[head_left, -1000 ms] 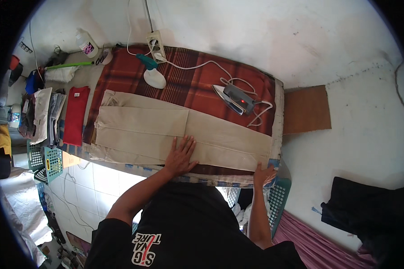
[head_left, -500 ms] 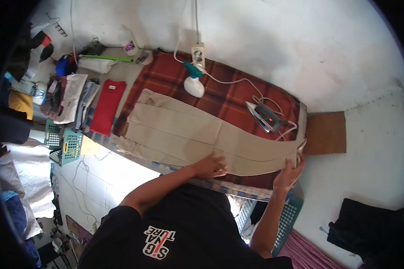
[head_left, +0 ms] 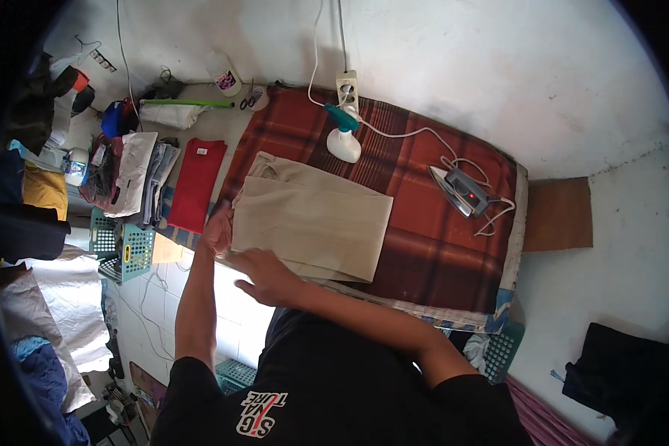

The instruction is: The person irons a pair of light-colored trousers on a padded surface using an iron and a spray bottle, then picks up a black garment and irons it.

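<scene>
Beige trousers (head_left: 316, 219) lie folded over into a shorter bundle on a red-brown plaid blanket (head_left: 453, 260). At their left end, my left hand (head_left: 219, 229) rests against the edge with its fingers stretched upward; it looks open, though slightly blurred. My right forearm crosses in front of my body. At the near left corner of the trousers is my right hand (head_left: 266, 276), open, its thumb held apart and its fingertips by the cloth. Right of the trousers lies an iron (head_left: 461, 193) with a red light on. A white spray bottle (head_left: 343, 145) with a green head stands behind them.
A folded red garment (head_left: 198, 182) and stacked folded clothes (head_left: 137, 175) lie on the left. A power strip (head_left: 347, 91) sits at the wall, with the iron's cord trailing from it. Scissors (head_left: 247, 102) lie at the back. Green baskets (head_left: 135, 249) stand below the left edge.
The right half of the trousers has been folded over to the left. My right hand has swung from the right end across to the left; my left hand has moved to the left end.
</scene>
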The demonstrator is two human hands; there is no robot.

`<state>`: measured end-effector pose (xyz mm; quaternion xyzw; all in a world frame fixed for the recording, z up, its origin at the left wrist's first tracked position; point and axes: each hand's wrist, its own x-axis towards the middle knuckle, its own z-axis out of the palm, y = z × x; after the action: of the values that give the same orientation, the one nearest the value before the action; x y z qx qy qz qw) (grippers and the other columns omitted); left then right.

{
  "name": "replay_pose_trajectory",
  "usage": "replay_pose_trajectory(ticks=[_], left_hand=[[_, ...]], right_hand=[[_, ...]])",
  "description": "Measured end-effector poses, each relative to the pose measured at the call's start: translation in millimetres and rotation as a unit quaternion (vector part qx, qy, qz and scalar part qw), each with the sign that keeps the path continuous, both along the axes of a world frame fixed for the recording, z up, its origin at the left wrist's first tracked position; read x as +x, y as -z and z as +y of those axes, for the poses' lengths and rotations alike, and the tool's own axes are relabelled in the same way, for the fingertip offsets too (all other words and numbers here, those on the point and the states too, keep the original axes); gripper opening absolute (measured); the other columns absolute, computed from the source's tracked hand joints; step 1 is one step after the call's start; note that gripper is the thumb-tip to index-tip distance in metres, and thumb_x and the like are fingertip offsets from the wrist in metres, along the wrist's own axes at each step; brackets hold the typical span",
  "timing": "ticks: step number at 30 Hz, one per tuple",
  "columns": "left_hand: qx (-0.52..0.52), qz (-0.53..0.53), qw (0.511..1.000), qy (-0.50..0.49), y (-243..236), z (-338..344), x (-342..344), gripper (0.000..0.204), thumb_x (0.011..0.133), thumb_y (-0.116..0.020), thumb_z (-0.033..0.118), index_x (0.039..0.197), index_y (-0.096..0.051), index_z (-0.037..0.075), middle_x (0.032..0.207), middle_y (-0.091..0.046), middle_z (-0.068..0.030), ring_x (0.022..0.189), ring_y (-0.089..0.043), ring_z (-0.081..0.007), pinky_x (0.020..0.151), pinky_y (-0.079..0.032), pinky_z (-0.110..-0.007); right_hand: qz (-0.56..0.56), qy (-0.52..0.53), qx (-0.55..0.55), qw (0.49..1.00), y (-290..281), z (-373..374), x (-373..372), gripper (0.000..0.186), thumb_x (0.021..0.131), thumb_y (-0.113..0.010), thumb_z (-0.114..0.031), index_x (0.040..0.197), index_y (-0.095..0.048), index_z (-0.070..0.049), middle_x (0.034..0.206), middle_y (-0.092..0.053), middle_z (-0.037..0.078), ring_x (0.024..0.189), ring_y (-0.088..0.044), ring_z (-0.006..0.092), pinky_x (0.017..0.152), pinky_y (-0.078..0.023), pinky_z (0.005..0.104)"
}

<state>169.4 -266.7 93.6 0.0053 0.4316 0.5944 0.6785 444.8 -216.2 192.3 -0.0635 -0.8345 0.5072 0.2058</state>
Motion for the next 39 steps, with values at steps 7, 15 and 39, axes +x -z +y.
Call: replay_pose_trajectory(ticks=[7,15,39], left_hand=[[0.038,0.419,0.906,-0.043,51,21,7,0.046,0.104,-0.061,0.009,0.149,-0.061,0.0,0.138,-0.072,-0.0136,0.124,-0.066,-0.0198,0.109,-0.048,-0.034],[-0.12,0.719,0.685,0.019,72,3,7,0.062,0.101,-0.066,0.012,0.159,-0.045,0.012,0.133,-0.069,-0.0312,0.127,-0.065,-0.0495,0.104,-0.053,-0.053],[-0.258,0.812,0.524,-0.011,74,10,32,0.028,0.106,-0.064,0.03,0.119,-0.061,0.005,0.11,-0.074,-0.0207,0.099,-0.073,-0.0439,0.083,-0.057,-0.059]], right_hand=[[-0.158,0.186,0.097,0.965,113,65,181,0.047,0.098,-0.074,-0.023,0.14,-0.066,-0.003,0.146,-0.064,0.02,0.143,-0.054,0.0376,0.122,-0.038,0.0518],[-0.282,0.147,0.247,0.915,145,92,203,0.061,0.102,-0.068,-0.036,0.154,-0.057,-0.005,0.17,-0.039,0.026,0.162,-0.032,0.0416,0.128,-0.028,0.0558],[-0.348,0.155,0.229,0.896,67,249,176,0.059,0.092,-0.076,-0.063,0.099,-0.076,-0.005,0.084,-0.076,0.02,0.08,-0.076,0.0439,0.073,-0.059,0.0539]])
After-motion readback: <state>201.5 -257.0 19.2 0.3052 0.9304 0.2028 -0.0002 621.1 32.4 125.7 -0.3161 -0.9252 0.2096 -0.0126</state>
